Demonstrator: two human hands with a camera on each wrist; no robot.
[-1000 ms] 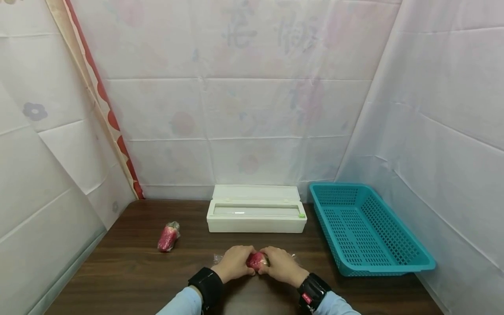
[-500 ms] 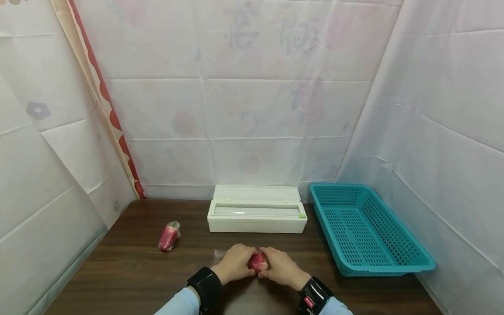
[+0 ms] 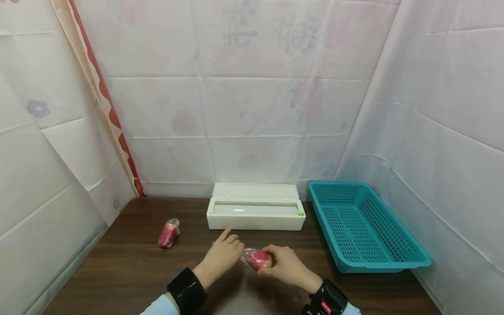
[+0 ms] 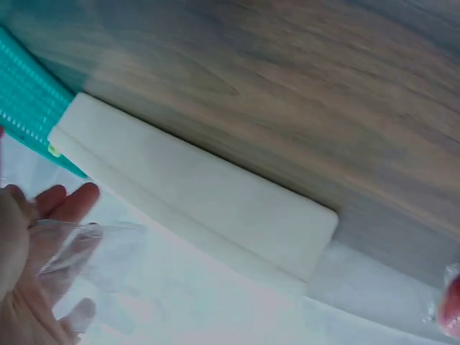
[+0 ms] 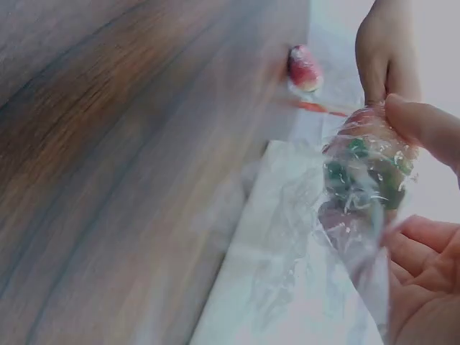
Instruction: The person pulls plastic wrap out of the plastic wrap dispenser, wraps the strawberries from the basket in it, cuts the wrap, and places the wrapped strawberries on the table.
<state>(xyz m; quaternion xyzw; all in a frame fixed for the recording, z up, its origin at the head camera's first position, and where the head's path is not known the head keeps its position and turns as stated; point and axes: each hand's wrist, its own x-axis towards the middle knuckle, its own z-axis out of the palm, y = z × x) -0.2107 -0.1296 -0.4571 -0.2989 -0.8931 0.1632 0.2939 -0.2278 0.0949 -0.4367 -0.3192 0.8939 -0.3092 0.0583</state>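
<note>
Red fruit [image 3: 257,259] in clear film sits in my right hand [image 3: 284,265], fingers and thumb curled round it just above the desk [image 3: 118,271]. My left hand [image 3: 221,257] rests at its left end, fingers loosely spread, touching the loose film. I judge the wrapping nearly done; next, the film's tail wants smoothing down. Behind stands a white film box [image 3: 256,213], a second wrapped fruit [image 3: 168,233] left, a teal basket [image 3: 409,262] right. Pale sheets wall the dark wood desk.

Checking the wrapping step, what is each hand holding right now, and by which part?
The right hand holds the wrapped red fruit by its right end. The left hand only touches the cling film at its left end.
</note>
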